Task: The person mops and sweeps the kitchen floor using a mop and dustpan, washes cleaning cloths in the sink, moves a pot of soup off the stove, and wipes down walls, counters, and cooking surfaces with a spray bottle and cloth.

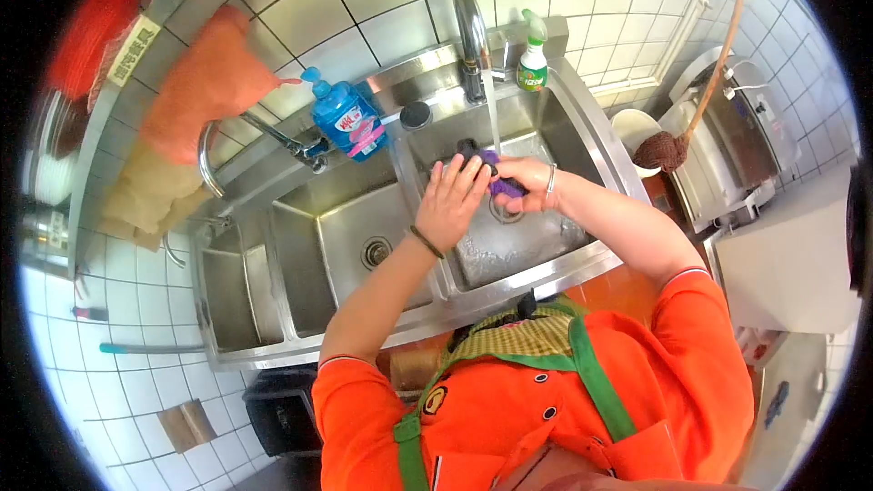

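In the head view, a purple and black item (506, 187), possibly a cloth or scrubber, is between my hands over the right sink basin (564, 209). My right hand (527, 184) is closed around its purple part, thumb on the near side. Stretched-out fingers of my left hand (452, 193) lie against the item's dark upper end; its thumb is hidden. Water (492, 109) runs from the tall curved faucet (470, 32) down beside the item. Its exact kind is hard to make out.
A blue detergent bottle (350, 118) and a green-white spray bottle (533, 55) stand along the back ledge. A round black stopper-like piece (416, 115) sits between basins. A middle basin (355, 227) lies left. A white bucket (634, 130) and brown mop head (661, 152) are right.
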